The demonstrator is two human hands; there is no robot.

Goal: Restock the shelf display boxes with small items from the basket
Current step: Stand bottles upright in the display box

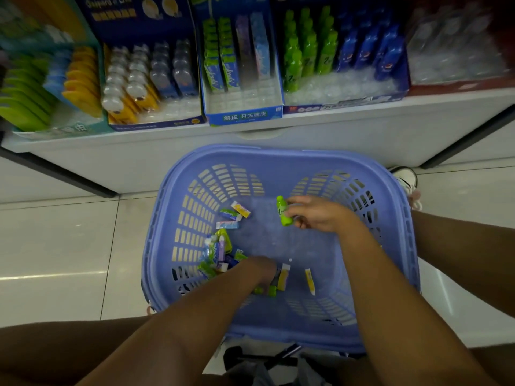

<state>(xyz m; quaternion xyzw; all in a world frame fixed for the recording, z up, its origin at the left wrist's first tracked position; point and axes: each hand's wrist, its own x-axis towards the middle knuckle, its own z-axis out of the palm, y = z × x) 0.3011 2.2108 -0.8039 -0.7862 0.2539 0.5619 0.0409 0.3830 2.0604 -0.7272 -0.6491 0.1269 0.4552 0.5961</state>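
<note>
Where the right grip (320,215) hovers at the centre right of the frame, a small green bottle (284,211) is pinched between its thumb and fingertips and held tilted above the floor of the lavender-blue basket (278,156). Lower, near the centre, the left grip (260,270) is pushed down among the loose items. Its fingers are hidden under the back of the hand, so whether anything is grasped cannot be told, though small green pieces (267,290) are seen just beneath it. Small packets (220,252) are heaped against the basket's left wall, and a yellow packet (310,281) lies apart to their right. Above, display boxes are lined up on the white shelf (306,126). Green bottles (306,45) are stood in the blue box (348,103) at the upper right.
</note>
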